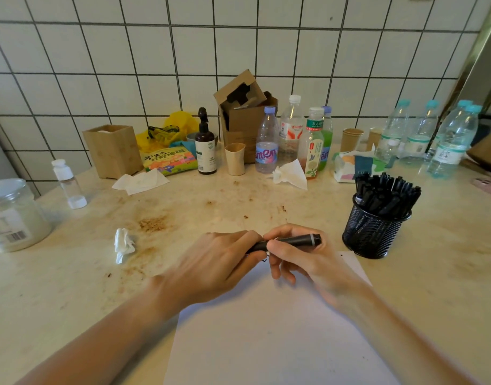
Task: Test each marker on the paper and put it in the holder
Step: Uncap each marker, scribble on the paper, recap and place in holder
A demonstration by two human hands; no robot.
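Stained counter (211, 207), hands (both curled) gripping marker (294, 241) over paper (266, 329)

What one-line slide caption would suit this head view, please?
Both hands, left hand and right hand, grip a black marker above white paper, beside the mesh holder.

Stained counter (211, 207). Crumpled tissue (123, 244) at nine o'clock; plastic jar (15, 215) far left. At twelve: pump bottle (206, 143), cardboard box (245, 118), water bottles (268, 140). Bamboo box (113, 150) at eleven.
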